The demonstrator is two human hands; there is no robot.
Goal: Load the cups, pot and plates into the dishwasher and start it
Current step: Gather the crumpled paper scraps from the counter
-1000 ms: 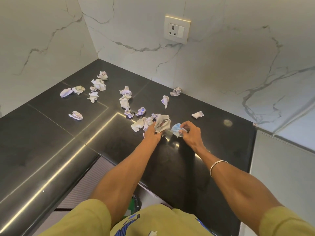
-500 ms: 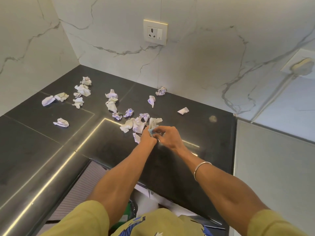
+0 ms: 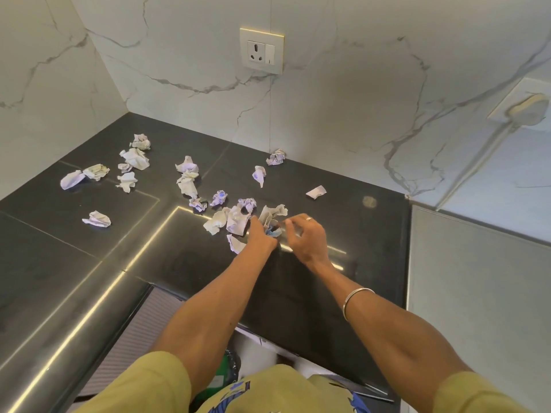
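No cups, pot, plates or dishwasher are in view. Several crumpled paper balls (image 3: 135, 158) lie scattered on a glossy black countertop (image 3: 343, 222) in a marble-walled corner. My left hand (image 3: 260, 235) grips a bundle of crumpled paper (image 3: 272, 213) with a bluish scrap (image 3: 272, 232) tucked in it, in the middle of the counter. Just to its right my right hand (image 3: 307, 238) hovers, its fingers loosely curled with nothing between them. More paper wads (image 3: 235, 223) lie against my left hand.
A wall socket (image 3: 261, 50) sits above the counter, and a second socket with a plug (image 3: 527, 110) is at the right. A grey panel (image 3: 477, 293) borders the counter's right edge. Stray papers lie at the back (image 3: 275, 157) and right (image 3: 316, 192). Something green (image 3: 226, 374) shows below the counter edge.
My right hand brought the bluish scrap over to my left hand, which took it into its bundle; my right hand has now let go and drawn slightly away.
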